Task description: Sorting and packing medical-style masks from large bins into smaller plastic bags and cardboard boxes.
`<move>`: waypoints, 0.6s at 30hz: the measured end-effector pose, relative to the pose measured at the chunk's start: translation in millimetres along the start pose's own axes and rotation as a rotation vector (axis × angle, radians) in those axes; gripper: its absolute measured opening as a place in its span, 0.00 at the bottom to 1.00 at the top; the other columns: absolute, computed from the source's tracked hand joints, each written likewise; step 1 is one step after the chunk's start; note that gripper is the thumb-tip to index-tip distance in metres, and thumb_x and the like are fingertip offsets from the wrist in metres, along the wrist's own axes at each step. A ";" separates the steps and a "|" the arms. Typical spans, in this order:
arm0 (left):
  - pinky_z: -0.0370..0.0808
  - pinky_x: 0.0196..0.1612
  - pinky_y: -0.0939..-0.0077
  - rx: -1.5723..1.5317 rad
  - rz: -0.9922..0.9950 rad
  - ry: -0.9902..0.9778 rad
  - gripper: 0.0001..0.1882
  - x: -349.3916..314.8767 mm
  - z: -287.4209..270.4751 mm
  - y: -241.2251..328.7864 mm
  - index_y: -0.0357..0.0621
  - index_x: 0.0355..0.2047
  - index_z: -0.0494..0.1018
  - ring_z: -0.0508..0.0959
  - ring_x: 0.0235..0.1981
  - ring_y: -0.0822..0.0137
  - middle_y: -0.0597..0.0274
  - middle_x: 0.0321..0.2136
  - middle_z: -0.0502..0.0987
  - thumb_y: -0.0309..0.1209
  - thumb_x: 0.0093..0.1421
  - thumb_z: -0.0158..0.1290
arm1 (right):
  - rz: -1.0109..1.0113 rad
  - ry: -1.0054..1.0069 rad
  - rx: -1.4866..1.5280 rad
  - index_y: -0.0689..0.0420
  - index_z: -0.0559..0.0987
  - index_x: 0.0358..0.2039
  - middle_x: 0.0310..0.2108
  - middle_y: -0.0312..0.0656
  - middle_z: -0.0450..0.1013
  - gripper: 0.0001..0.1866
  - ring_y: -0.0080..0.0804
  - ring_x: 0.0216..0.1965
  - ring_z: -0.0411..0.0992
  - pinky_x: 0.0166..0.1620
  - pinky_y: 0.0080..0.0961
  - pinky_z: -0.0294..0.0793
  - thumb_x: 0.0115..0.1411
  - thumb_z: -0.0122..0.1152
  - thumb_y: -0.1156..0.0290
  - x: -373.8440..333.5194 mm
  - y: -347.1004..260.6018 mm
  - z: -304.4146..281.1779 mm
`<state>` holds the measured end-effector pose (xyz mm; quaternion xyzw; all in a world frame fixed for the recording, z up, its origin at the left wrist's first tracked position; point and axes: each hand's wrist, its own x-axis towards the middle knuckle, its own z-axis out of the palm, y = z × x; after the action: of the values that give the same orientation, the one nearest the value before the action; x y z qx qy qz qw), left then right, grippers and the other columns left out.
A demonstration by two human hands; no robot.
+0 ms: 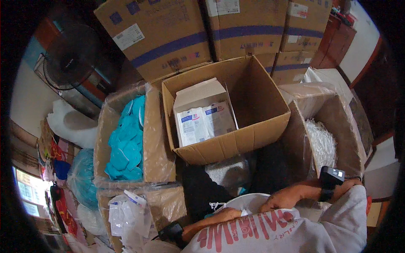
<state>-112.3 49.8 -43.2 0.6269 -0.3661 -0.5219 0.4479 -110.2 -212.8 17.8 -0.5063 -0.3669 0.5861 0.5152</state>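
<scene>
Both my hands are low in front of my body, over a white round-rimmed container point(255, 197) between my legs. My left hand point(231, 213) lies along its near left side, next to thin white straps point(217, 206) and a bit of pale teal material. My right hand point(271, 204) reaches in from the right, its fingers dipping out of sight behind my shirt. What either hand holds, if anything, is hidden. Ahead stands an open carton point(228, 146) with a smaller white box point(200, 90) of white printed packets point(206, 122) inside.
On the left, a lined carton point(159, 147) holds teal face masks point(125, 147); below it, another has white packets and clear bags point(128, 215). At right, a carton point(348, 126) contains white elastic strands point(321, 143). Large sealed cartons point(168, 42) rise behind. A fan point(67, 63) stands far left.
</scene>
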 end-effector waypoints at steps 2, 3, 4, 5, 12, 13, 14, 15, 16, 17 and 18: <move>0.68 0.29 0.73 0.050 -0.052 0.090 0.19 -14.5 5.6 -5.2 0.37 0.32 0.71 0.70 0.23 0.71 0.57 0.19 0.71 0.42 0.61 0.41 | 0.165 0.142 -0.098 0.61 0.69 0.37 0.33 0.40 0.69 0.14 0.26 0.36 0.65 0.39 0.26 0.64 0.59 0.47 0.62 -31.8 6.9 -9.1; 0.68 0.29 0.72 0.082 -0.054 0.112 0.18 -13.8 5.9 -7.0 0.37 0.31 0.71 0.70 0.23 0.71 0.57 0.19 0.71 0.42 0.60 0.41 | 0.273 0.263 -0.124 0.60 0.69 0.36 0.32 0.40 0.68 0.15 0.25 0.35 0.65 0.38 0.25 0.65 0.60 0.45 0.61 -59.5 5.8 -3.0; 0.68 0.28 0.72 0.108 -0.071 0.177 0.18 -16.1 8.8 -10.5 0.37 0.31 0.71 0.70 0.22 0.70 0.56 0.19 0.71 0.42 0.60 0.42 | 0.376 0.348 -0.160 0.60 0.69 0.35 0.30 0.39 0.68 0.16 0.24 0.34 0.64 0.37 0.25 0.65 0.60 0.43 0.59 -82.4 5.4 -5.0; 0.68 0.28 0.72 0.141 -0.087 0.254 0.18 -17.9 6.1 -13.7 0.38 0.30 0.71 0.70 0.22 0.70 0.56 0.18 0.70 0.42 0.60 0.42 | 0.548 0.392 -0.014 0.58 0.70 0.34 0.29 0.37 0.68 0.16 0.22 0.31 0.64 0.32 0.22 0.65 0.61 0.42 0.57 -110.5 9.7 -12.9; 0.65 0.26 0.81 -0.413 0.086 1.138 0.17 -14.7 -116.7 70.0 0.43 0.20 0.69 0.68 0.21 0.75 0.65 0.19 0.69 0.42 0.60 0.42 | -0.016 0.938 0.615 0.53 0.69 0.27 0.20 0.31 0.63 0.14 0.17 0.19 0.59 0.20 0.13 0.57 0.61 0.44 0.57 -63.7 -9.5 -54.1; 0.64 0.22 0.83 -0.598 0.170 1.194 0.20 -14.8 -135.0 78.4 0.44 0.20 0.68 0.67 0.18 0.76 0.65 0.18 0.68 0.46 0.59 0.43 | -0.132 0.931 0.614 0.53 0.69 0.28 0.20 0.30 0.63 0.13 0.17 0.19 0.58 0.20 0.13 0.57 0.60 0.45 0.58 -49.4 -2.7 -72.2; 0.63 0.20 0.85 -0.762 0.343 1.206 0.19 -14.4 -151.5 77.8 0.44 0.21 0.66 0.66 0.15 0.76 0.65 0.17 0.67 0.46 0.59 0.43 | -0.247 0.985 0.589 0.55 0.70 0.30 0.21 0.30 0.63 0.13 0.17 0.20 0.58 0.21 0.13 0.57 0.60 0.45 0.58 -31.5 2.3 -91.4; 0.62 0.18 0.87 -0.865 0.393 1.124 0.19 -13.5 -156.4 102.0 0.44 0.22 0.66 0.65 0.14 0.76 0.66 0.16 0.65 0.46 0.59 0.43 | -0.362 1.050 0.567 0.57 0.71 0.33 0.23 0.30 0.64 0.14 0.17 0.20 0.58 0.21 0.13 0.57 0.60 0.46 0.58 -15.1 4.0 -106.1; 0.61 0.17 0.87 -0.797 0.478 0.954 0.18 -19.6 -165.0 110.4 0.45 0.22 0.66 0.64 0.14 0.76 0.67 0.15 0.64 0.46 0.59 0.43 | -0.401 1.105 0.576 0.57 0.71 0.35 0.23 0.29 0.64 0.15 0.16 0.21 0.58 0.22 0.13 0.57 0.60 0.47 0.58 6.4 -8.5 -117.2; 0.59 0.16 0.87 -0.734 0.557 0.760 0.18 -20.2 -173.3 117.2 0.45 0.22 0.65 0.63 0.13 0.77 0.67 0.14 0.62 0.46 0.60 0.42 | -0.437 1.182 0.585 0.57 0.72 0.38 0.24 0.28 0.63 0.16 0.16 0.21 0.57 0.23 0.12 0.57 0.60 0.47 0.58 22.8 -20.0 -123.4; 0.59 0.16 0.86 -0.817 0.567 0.778 0.18 -16.5 -176.2 124.1 0.45 0.22 0.65 0.62 0.13 0.77 0.67 0.13 0.62 0.45 0.60 0.41 | -0.434 1.126 0.582 0.57 0.71 0.42 0.23 0.28 0.62 0.18 0.16 0.21 0.57 0.23 0.11 0.57 0.61 0.44 0.57 38.4 -26.6 -129.1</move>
<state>58.7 55.6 88.8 0.4276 -0.0996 -0.2144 0.8725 23.1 -181.9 6.7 -0.4898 0.0376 0.1906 0.8499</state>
